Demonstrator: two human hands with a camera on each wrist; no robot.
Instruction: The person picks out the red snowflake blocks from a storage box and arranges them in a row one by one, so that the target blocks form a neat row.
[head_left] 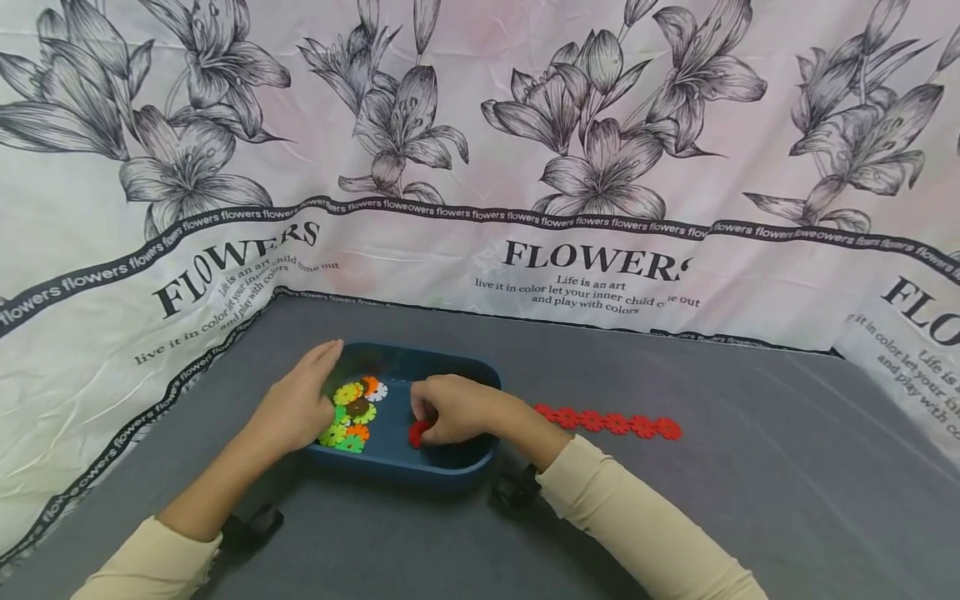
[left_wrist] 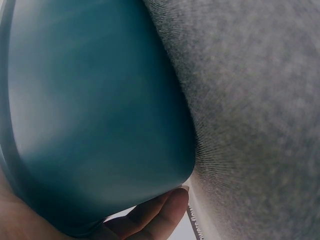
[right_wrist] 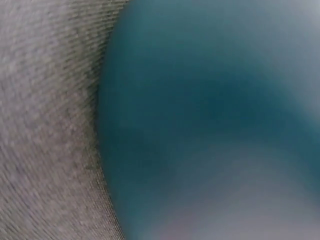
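My left hand [head_left: 296, 408] grips the left side of a dark blue plastic bin [head_left: 397, 471], thumb at the rim. In the left wrist view, fingertips [left_wrist: 175, 207] press against the bin's outer wall. Reaching down inside the bin, my right hand [head_left: 461, 408] pinches a red snowflake disc [head_left: 417, 433] between thumb and fingers. Green, yellow, orange, white and brown snowflake discs [head_left: 348, 393] lie piled in the bin's left part, near my left thumb. The right wrist view is mostly the blurred bin wall [right_wrist: 200, 100].
To the right of the bin, a row of linked red snowflake discs [head_left: 617, 423] lies on the grey cloth [head_left: 750, 483]. A white curtain with flower prints [head_left: 600, 175] hangs along the back and sides. Black cameras [head_left: 517, 487] are worn under both wrists.
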